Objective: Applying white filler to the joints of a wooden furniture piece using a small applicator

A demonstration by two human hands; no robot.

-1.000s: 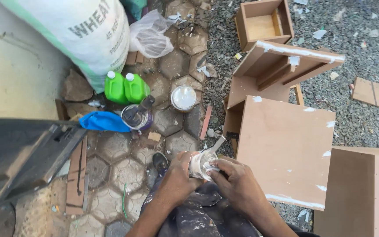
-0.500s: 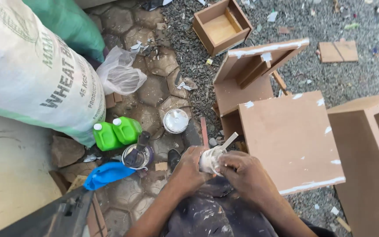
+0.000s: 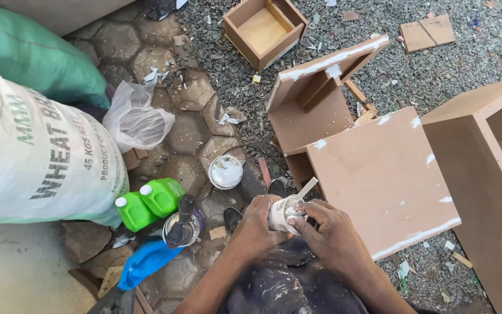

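The left hand wraps its fingers around a small white tub. The right hand pinches the tub's rim, beside the brown board.

Bare forearms, paint-flecked work trousers

Both forearms are bare, with no sleeve, watch or ring in view; the left hand and the right hand carry whitish smears, thickest at the fingertips. Below the fingers, dark trousers of a navy-grey cloth lie creased and spattered with white flecks. Just beyond the left fingers sits a dark shoe
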